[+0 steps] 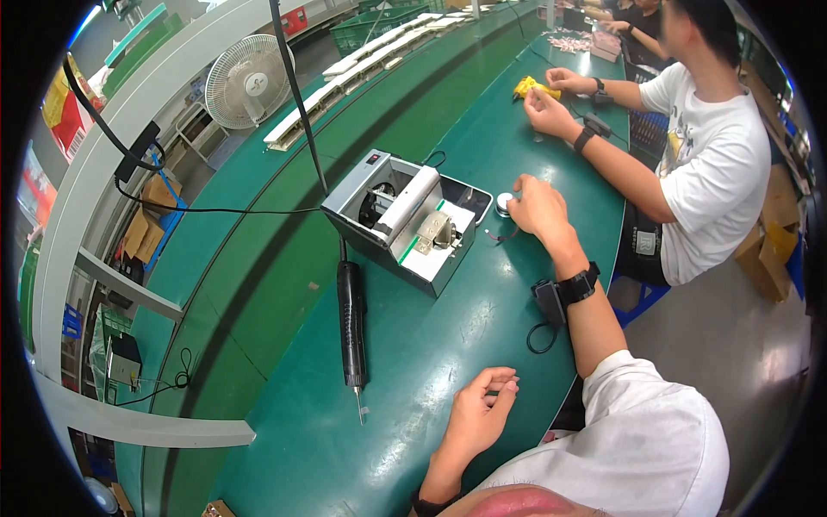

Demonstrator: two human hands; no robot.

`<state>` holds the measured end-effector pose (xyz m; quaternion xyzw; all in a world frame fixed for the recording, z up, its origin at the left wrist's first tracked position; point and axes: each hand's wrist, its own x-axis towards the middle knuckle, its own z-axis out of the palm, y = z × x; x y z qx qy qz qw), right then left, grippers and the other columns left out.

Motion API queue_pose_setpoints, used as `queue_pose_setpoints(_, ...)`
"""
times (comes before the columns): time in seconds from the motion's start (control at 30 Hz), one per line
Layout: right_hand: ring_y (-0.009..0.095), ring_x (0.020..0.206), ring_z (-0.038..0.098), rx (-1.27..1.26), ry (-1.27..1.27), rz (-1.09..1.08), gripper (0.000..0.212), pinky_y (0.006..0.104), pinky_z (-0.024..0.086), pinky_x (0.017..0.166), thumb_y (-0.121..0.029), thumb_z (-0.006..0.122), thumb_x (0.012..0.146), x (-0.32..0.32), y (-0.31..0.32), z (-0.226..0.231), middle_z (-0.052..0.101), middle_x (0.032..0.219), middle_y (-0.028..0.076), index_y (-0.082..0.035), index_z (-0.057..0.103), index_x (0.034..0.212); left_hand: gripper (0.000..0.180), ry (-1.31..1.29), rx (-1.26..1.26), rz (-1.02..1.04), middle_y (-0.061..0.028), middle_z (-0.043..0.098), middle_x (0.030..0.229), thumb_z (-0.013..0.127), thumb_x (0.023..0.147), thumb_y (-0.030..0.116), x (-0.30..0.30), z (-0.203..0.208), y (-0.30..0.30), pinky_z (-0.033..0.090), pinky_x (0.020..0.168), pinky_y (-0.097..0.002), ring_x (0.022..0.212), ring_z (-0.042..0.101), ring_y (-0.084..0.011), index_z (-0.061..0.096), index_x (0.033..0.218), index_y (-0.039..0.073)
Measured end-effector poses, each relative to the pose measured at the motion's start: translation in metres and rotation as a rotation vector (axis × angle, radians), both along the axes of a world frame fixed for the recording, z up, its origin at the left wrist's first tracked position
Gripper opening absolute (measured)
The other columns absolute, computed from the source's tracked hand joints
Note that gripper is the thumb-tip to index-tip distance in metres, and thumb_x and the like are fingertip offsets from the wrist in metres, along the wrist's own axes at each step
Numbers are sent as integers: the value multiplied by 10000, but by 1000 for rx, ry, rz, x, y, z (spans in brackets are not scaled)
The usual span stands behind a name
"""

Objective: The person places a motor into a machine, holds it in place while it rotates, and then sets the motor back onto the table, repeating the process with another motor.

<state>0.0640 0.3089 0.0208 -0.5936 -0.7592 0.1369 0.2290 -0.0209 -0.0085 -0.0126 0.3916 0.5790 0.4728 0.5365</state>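
My right hand (541, 209) reaches across the bench, its fingers closed on a small round silver part (505, 203). Thin dark and red wires (500, 236) trail beside that part on the green surface. Nearer to me, my left hand (479, 412) hovers over the bench edge with loosely curled fingers, and nothing shows in it. Left of my right hand stands a grey box-shaped machine (405, 224) with an open top, a white roller bar and a metal fixture. A black electric screwdriver (351, 323) hangs upright in front of the machine, bit downward.
A co-worker (711, 146) sits at the far right, hands at a yellow object (534, 87). Along the back runs a green conveyor (297, 224) carrying white pieces (362, 65). A white fan (250, 82), grey frame bars (164, 426) and a black cable (250, 210) flank the left.
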Motion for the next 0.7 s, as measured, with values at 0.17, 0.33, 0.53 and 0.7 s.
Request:
queue_pose_setpoints(0.17, 418, 966, 712, 0, 0, 1, 343, 470, 548, 908, -200, 663, 830, 0, 2, -3, 738, 1002, 253, 2, 704, 1103, 238, 3, -6, -1, -145, 707, 1097, 625, 1017, 68, 0, 3, 0, 598, 867, -290, 1011, 692, -158, 629, 1209, -72)
queue_pose_setpoints(0.33, 392, 955, 713, 5, 5, 6, 337, 466, 552, 875, -191, 682, 847, 0, 2, -2, 736, 928, 232, 7, 683, 1120, 236, -7, -7, 2, -147, 708, 1091, 624, 1017, 67, 0, 4, 0, 597, 863, -288, 1011, 691, -157, 629, 1207, -72)
queue_pose_setpoints(0.53, 399, 920, 716, 19, 8, 3, 338, 470, 556, 856, -164, 663, 833, 0, 3, -4, 734, 896, 231, 8, 683, 1123, 232, -4, -7, -4, -149, 708, 1090, 622, 1016, 62, 0, 4, 1, 597, 865, -289, 1012, 691, -159, 629, 1206, -72)
queue_pose_setpoints(0.7, 416, 967, 711, 13, 35, -1, 337, 469, 545, 907, -185, 664, 832, -2, -2, 3, 739, 987, 246, 0, 692, 1111, 230, -2, -1, 1, -149, 708, 1090, 620, 1015, 58, -1, 3, 0, 597, 866, -292, 1014, 692, -161, 629, 1205, -71)
